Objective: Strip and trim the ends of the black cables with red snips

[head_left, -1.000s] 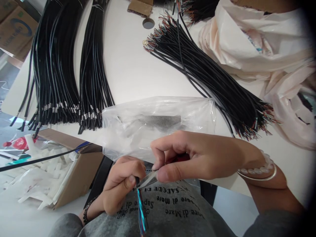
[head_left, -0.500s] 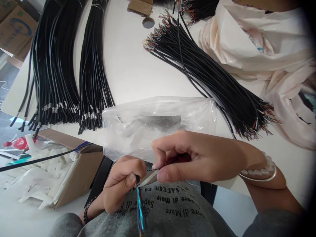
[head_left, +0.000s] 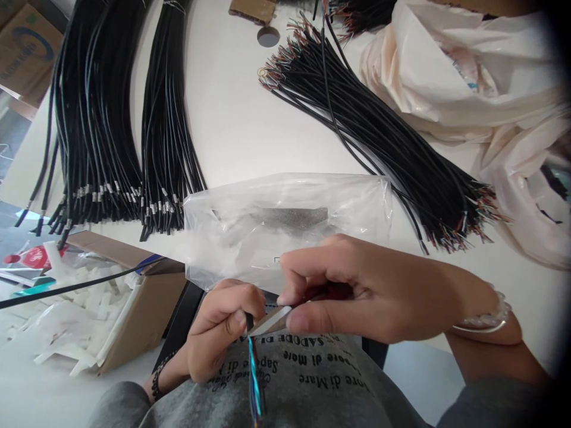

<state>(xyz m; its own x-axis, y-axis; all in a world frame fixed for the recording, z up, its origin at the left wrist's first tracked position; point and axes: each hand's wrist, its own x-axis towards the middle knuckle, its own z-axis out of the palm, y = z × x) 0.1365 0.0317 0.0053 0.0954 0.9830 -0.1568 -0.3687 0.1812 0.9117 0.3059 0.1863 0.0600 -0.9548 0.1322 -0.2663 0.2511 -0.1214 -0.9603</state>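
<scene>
My left hand [head_left: 218, 333] is closed around the end of a black cable [head_left: 255, 380], whose blue and coloured inner wires hang down over my grey shirt. My right hand [head_left: 366, 291] pinches a small silvery strip [head_left: 272, 320] between thumb and forefinger, right against the cable end held by my left hand. Both hands work just below the table edge, in front of a clear plastic bag [head_left: 285, 226].
Two bundles of black cables [head_left: 107, 119] with metal-tipped ends lie at the left, another bundle with bare coloured ends [head_left: 379, 137] at the right. Crumpled pale plastic bags [head_left: 482, 101] fill the right side. A cardboard box of white scraps [head_left: 89, 303] stands at lower left.
My right hand has shifted slightly right and down with the silvery strip. The left hand and cable hold almost still.
</scene>
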